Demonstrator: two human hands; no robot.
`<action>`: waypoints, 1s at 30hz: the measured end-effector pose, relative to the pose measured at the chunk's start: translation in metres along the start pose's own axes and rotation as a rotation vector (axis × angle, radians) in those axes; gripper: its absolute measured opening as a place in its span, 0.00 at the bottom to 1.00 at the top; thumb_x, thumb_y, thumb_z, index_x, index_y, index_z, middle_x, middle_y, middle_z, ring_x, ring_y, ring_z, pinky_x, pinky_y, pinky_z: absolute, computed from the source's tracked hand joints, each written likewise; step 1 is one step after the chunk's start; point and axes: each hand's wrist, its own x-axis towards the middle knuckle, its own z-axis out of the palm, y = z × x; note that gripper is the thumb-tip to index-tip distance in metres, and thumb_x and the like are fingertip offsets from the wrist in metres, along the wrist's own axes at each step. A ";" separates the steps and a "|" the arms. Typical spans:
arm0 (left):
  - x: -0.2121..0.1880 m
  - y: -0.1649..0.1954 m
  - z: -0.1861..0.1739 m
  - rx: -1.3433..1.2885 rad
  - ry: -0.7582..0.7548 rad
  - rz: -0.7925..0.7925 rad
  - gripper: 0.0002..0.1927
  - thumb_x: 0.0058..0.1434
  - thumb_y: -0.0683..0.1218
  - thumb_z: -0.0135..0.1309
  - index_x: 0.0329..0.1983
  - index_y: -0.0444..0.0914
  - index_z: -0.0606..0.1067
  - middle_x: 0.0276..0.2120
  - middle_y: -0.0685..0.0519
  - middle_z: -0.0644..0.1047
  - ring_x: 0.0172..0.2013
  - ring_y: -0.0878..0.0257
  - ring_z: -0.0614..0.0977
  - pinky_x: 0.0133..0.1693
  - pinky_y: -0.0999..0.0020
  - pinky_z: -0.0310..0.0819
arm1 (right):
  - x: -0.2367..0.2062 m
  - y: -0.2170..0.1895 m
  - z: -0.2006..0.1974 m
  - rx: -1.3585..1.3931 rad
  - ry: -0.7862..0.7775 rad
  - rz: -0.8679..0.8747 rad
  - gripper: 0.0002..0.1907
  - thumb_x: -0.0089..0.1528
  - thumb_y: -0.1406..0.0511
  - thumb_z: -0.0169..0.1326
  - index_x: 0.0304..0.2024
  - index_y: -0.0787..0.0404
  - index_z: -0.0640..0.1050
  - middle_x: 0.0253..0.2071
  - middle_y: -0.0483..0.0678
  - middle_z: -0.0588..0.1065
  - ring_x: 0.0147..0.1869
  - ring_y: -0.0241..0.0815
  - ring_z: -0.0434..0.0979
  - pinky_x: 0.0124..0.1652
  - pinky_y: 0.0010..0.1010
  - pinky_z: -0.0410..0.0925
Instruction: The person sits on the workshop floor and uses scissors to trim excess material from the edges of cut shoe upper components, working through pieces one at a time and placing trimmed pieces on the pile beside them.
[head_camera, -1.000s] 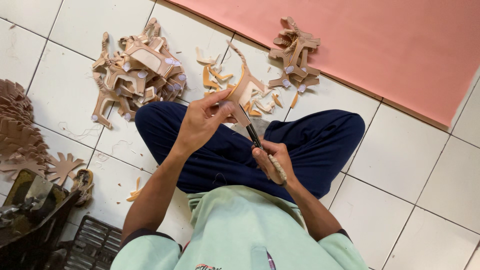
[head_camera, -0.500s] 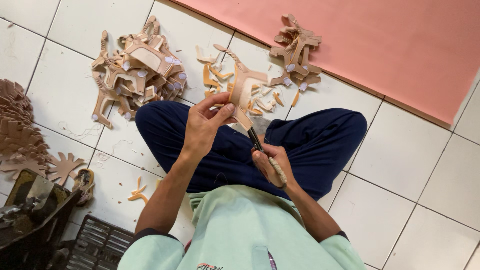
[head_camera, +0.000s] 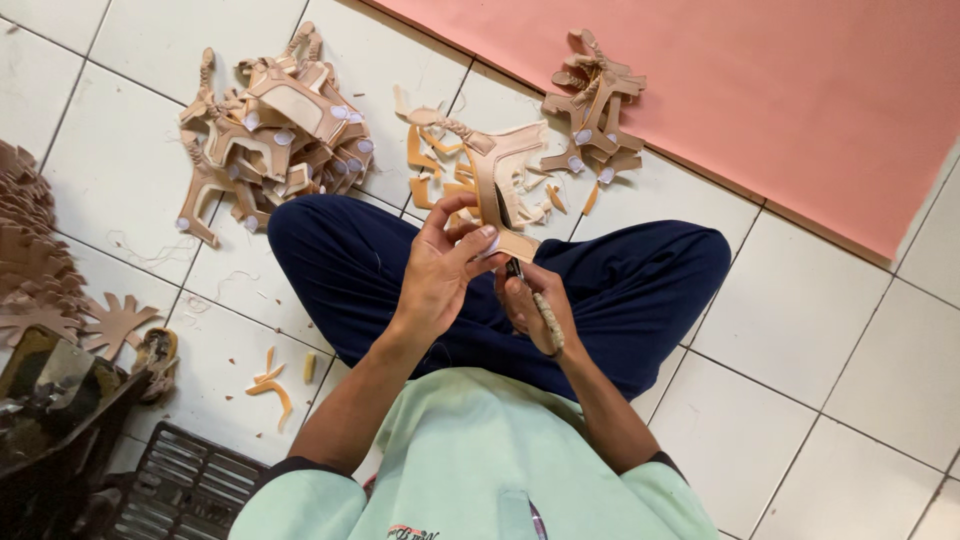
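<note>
Currently a tan cutout (head_camera: 497, 178) is pinched in the left hand (head_camera: 440, 272) and trimmed by a knife (head_camera: 535, 300) clenched in the right hand (head_camera: 532, 310); two piles (head_camera: 275, 125) are seen on the floor (head_camera: 800, 320), seemingly one trimmed, one waiting.

No packages, signs or screens in view. One printed mark only: a small emblem (head_camera: 413, 532) on the chest of the pale green shirt (head_camera: 470, 450), at the near edge, left of centre, dark with a touch of red, cut off by the frame.
</note>
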 end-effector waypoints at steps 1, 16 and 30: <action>-0.001 0.001 0.002 -0.018 0.006 -0.013 0.22 0.67 0.35 0.57 0.62 0.36 0.67 0.36 0.52 0.75 0.39 0.65 0.81 0.43 0.65 0.84 | 0.000 0.002 0.002 0.043 0.005 0.013 0.29 0.66 0.43 0.53 0.39 0.64 0.73 0.20 0.37 0.64 0.18 0.25 0.56 0.19 0.19 0.51; 0.009 0.044 0.015 0.692 -0.129 0.285 0.24 0.65 0.38 0.60 0.64 0.30 0.71 0.44 0.49 0.82 0.44 0.66 0.85 0.50 0.71 0.82 | -0.005 -0.005 -0.004 0.005 -0.059 -0.025 0.33 0.67 0.40 0.49 0.42 0.65 0.74 0.20 0.37 0.63 0.18 0.25 0.59 0.20 0.18 0.57; 0.023 0.053 0.006 0.427 -0.100 0.157 0.14 0.67 0.39 0.58 0.53 0.27 0.76 0.43 0.48 0.81 0.43 0.63 0.84 0.47 0.65 0.85 | -0.010 -0.002 -0.004 -0.007 -0.107 -0.067 0.30 0.69 0.43 0.48 0.42 0.64 0.74 0.21 0.37 0.65 0.21 0.25 0.63 0.22 0.19 0.59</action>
